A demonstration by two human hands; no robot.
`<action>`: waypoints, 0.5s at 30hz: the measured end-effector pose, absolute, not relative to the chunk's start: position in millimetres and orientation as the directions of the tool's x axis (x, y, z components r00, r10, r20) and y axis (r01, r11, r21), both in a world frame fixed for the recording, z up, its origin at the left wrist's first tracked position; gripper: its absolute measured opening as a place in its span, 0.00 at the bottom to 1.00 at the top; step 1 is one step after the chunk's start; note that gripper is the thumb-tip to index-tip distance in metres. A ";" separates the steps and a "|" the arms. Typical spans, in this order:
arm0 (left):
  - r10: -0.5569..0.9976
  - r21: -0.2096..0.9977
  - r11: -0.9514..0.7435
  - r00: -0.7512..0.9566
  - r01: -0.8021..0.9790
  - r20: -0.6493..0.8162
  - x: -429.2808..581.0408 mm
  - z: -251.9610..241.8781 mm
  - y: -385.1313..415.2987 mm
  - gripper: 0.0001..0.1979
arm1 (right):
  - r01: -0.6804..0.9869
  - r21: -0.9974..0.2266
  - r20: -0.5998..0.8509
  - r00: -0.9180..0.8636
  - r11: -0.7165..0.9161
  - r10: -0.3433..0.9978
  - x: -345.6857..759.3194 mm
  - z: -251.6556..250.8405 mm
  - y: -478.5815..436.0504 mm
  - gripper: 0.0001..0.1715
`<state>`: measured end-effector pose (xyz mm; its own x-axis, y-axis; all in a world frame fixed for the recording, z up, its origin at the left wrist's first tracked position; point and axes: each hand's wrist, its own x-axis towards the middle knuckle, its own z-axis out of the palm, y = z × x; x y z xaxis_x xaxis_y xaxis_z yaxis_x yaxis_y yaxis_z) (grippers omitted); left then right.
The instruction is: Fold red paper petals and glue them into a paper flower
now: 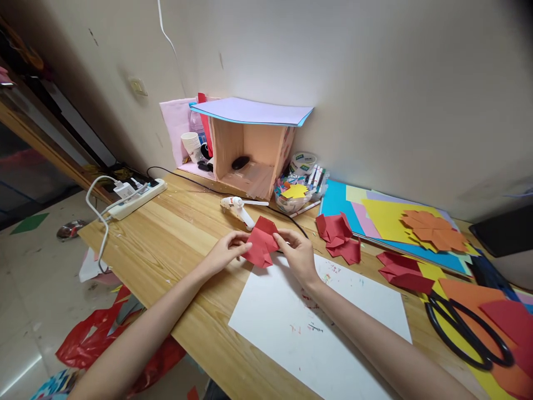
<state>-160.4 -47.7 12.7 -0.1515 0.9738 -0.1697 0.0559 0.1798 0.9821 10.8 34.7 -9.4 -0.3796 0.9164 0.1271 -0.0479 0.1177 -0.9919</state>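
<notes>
Between my two hands is a folded red paper piece (262, 243), held up over the table near the top left corner of a white sheet (353, 333). My left hand (230, 250) pinches its left edge, fingers closed. On the other side my right hand (297, 253) grips the right edge between thumb and fingers. Just behind the paper lies a white hot glue gun (239, 210). To the right of my right hand sit more folded red paper pieces (337, 236), and another red folded piece (402, 270) rests farther right.
Black-handled scissors (466, 333) lie on coloured paper at the right. An orange paper flower (433, 228) tops a stack of sheets. Behind stand an open box (258, 150), paper cups (190, 143) and a tub of markers (300, 189). A power strip (137, 200) sits at the left edge.
</notes>
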 end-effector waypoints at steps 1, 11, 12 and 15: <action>0.978 0.980 0.191 -0.102 0.065 -0.184 -159.0 12.3 -48.5 0.21 | -0.051 -0.991 0.136 -0.366 0.126 0.921 10.8 -9.2 33.7 0.16; 0.927 0.909 0.347 -0.063 -0.233 -0.370 -151.2 10.2 -52.1 0.20 | 0.113 -0.833 0.442 -0.454 0.542 0.773 17.1 -4.1 28.2 0.14; 0.930 0.909 0.334 -0.072 -0.250 -0.361 -151.4 10.1 -51.9 0.20 | 0.144 -0.776 0.485 -0.487 0.614 0.726 18.6 -4.7 29.5 0.15; 0.937 0.911 0.289 -0.109 -0.293 -0.332 -152.3 9.1 -50.9 0.19 | 0.245 -0.568 0.576 -0.564 0.786 0.591 21.8 -8.5 33.6 0.18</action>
